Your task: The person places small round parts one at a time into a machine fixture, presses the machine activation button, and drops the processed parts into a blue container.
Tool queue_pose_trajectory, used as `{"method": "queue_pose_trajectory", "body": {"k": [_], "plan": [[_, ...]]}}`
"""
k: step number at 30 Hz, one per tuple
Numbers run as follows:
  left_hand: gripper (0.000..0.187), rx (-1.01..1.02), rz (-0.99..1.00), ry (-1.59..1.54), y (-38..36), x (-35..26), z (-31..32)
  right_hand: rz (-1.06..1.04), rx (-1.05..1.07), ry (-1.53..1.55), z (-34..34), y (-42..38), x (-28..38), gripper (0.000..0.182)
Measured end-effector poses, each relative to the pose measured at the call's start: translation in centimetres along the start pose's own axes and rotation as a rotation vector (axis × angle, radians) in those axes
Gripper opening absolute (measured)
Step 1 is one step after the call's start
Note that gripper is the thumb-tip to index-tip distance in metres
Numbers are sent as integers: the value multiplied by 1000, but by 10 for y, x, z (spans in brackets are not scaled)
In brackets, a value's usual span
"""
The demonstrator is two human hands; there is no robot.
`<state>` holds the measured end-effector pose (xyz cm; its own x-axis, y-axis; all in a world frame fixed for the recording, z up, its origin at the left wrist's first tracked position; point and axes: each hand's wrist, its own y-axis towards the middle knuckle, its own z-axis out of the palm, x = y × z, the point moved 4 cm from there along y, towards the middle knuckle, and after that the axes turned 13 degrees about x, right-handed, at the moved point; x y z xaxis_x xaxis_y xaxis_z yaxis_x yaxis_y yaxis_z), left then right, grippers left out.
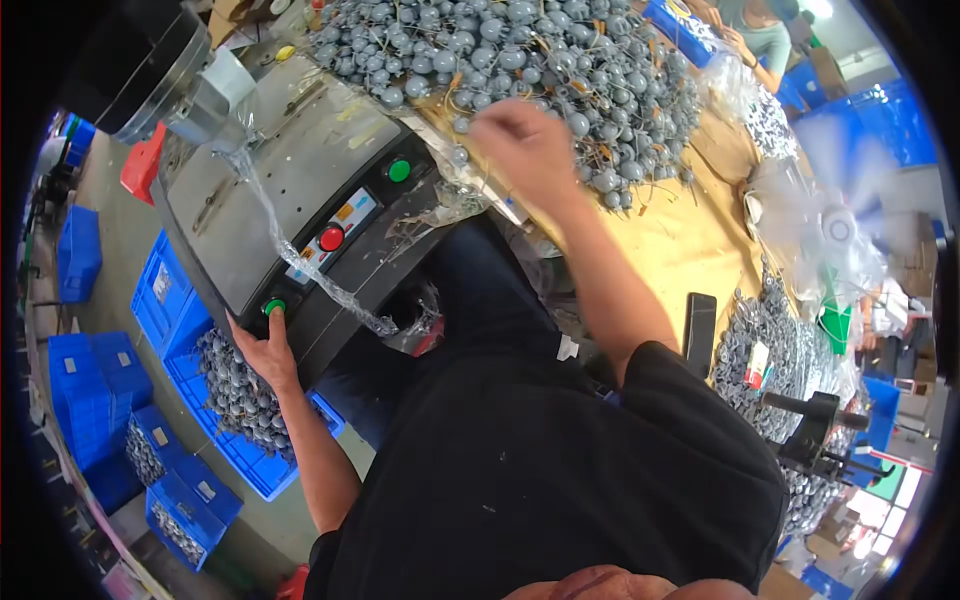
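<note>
My left hand [265, 352] rests at the lower left corner of the grey machine [270, 170], its thumb on a green button [275, 306]. A red button [331, 238] and a second green button [399, 170] sit further along the panel. My right hand [525, 150] is over the table edge, beside a large pile of round grey pieces with thin stems [510, 57]. Its fingers are bent and blurred, and what they hold, if anything, is hidden. A twisted strip of clear plastic [268, 215] hangs across the machine.
A blue crate [250, 465] of grey pieces stands below the machine, more blue crates [95, 390] at the left. A black phone [700, 335] lies on the yellow table [640, 270]. A fan [838, 230] stands at the right. Another person [765, 45] sits at the top right.
</note>
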<state>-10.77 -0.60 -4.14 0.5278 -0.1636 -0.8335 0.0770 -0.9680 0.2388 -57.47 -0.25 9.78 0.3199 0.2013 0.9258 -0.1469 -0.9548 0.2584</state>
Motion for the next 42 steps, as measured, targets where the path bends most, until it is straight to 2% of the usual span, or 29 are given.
{"method": "queue_pose_trajectory", "body": {"k": [1,3,4,6,10,13,16,19,20,23,26,29,30,32,33,36,37,38,39,41,42], "plan": [[87,13,-1,3,0,0,0,-47,-89,-173,-37,0,5,13],[87,29,-6,8,0,-3,-1,166,-276,-184,-101,-8,10,23],[86,13,-4,7,0,-5,0,133,-300,-456,-143,-5,-8,35],[86,14,4,19,0,1,-1,291,-402,-802,-193,-9,-10,49],[86,23,-2,1,1,-5,0,537,-223,-1105,-240,-15,-55,61],[86,3,14,39,0,-6,0,484,-200,-1036,-244,-18,-67,65],[86,29,22,-35,1,-11,2,560,-213,-784,-249,-24,-58,68],[85,40,1,-27,2,-7,1,319,-414,-647,-263,-21,-48,64],[84,61,-1,-74,1,-6,2,272,-470,-580,-272,-20,-42,58],[81,89,0,-172,3,-12,4,144,-575,-350,-276,-8,3,56],[79,67,14,-151,3,-10,5,-47,-537,-198,-291,12,27,55],[79,50,24,-103,3,-4,4,-125,-554,-102,-287,28,27,55],[80,61,20,-107,4,-7,4,-91,-505,-305,-278,30,27,59],[82,66,0,-89,4,-4,2,132,-318,-661,-280,34,-8,59],[82,64,-16,-66,5,4,-1,172,-237,-941,-282,36,-26,63],[83,11,30,-40,17,-1,-8,154,-192,-1220,-283,19,-58,62],[83,-15,61,-37,25,-13,-13,291,-162,-1116,-285,17,-60,63],[78,-114,61,346,28,-43,-19,426,-129,-1008,-284,12,-55,63],[78,-66,58,249,39,-60,-19,557,-95,-897,-283,8,-50,64],[76,18,57,51,70,-85,-6,529,-66,-555,-278,4,-38,51],[77,78,-10,54,88,-87,4,512,-52,-384,-277,4,-32,46]]}}
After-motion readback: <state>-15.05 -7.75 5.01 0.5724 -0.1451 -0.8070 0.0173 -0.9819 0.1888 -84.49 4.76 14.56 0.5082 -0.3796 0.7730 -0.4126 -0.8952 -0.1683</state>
